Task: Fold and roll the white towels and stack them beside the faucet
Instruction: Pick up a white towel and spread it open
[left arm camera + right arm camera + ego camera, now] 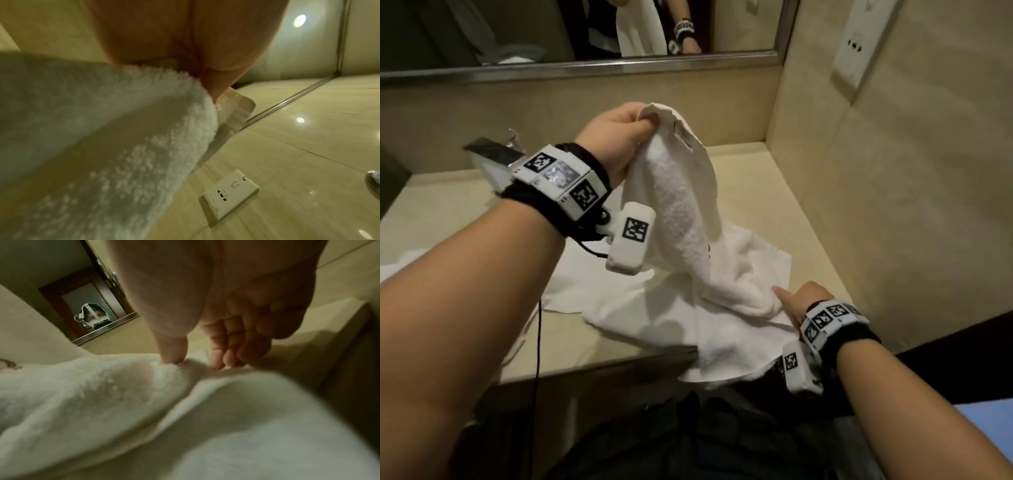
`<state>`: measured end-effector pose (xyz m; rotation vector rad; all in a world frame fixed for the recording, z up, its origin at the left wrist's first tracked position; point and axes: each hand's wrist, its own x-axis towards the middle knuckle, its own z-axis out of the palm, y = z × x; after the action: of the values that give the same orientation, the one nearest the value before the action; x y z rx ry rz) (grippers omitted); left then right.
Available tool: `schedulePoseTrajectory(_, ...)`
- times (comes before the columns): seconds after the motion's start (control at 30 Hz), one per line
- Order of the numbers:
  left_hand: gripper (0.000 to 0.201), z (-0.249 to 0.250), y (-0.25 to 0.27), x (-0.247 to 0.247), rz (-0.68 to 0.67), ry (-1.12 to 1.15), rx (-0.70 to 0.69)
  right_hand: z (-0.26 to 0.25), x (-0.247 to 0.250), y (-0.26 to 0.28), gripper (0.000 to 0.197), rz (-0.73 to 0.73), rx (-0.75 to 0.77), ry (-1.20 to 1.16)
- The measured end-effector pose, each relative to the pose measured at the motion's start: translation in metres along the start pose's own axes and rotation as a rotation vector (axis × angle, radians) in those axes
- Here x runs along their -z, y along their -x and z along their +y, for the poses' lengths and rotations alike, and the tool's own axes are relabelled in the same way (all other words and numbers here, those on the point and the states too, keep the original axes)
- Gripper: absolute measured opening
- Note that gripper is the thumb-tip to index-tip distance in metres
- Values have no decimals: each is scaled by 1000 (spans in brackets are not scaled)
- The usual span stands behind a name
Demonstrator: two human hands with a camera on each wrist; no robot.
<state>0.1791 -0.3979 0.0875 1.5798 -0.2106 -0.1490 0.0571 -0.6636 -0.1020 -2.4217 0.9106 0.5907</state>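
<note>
My left hand (pixel 645 123) is raised above the counter and pinches one corner of a white towel (pixel 681 205), which hangs down from it in a long fold. In the left wrist view, the left hand (pixel 213 87) has its fingers closed on the towel (pixel 102 129) at its hem. The towel's lower end lies bunched on the counter. There my right hand (pixel 787 298) pinches a ridge of it, thumb on one side and fingers on the other; the right hand (pixel 193 360) shows this up close. The chrome faucet (pixel 493 154) stands at the back left, partly hidden by my left wrist.
A second white towel (pixel 592 284) lies spread flat on the beige counter (pixel 774 192), under the held one and over the front edge. More white cloth (pixel 400 263) shows at the far left. A mirror (pixel 517 34) and a wall with a socket (pixel 854 44) close off the back and right.
</note>
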Motion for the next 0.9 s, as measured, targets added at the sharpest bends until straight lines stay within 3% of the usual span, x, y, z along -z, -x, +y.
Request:
schedulePoseTrajectory(0.13,38,-11,4,7,38,17,31,-21,-6,-11,44,-12,146,-11)
schedulePoseTrajectory(0.27,31,-21,3,28,79,-7,37,-32,27,-18,21,257,249,-205)
schedulePoseTrajectory(0.57,41,-24,-49,103,265,47,29,-109,195,-38,27,791,513,-665)
schedulePoseTrajectory(0.7,24,-45,-113,130,314,99,64,-158,215,-87,28,770,524,-538)
schedulePoseTrajectory(0.9,29,-154,-211,145,283,-82,389,-194,149,-198,30,470,260,-273)
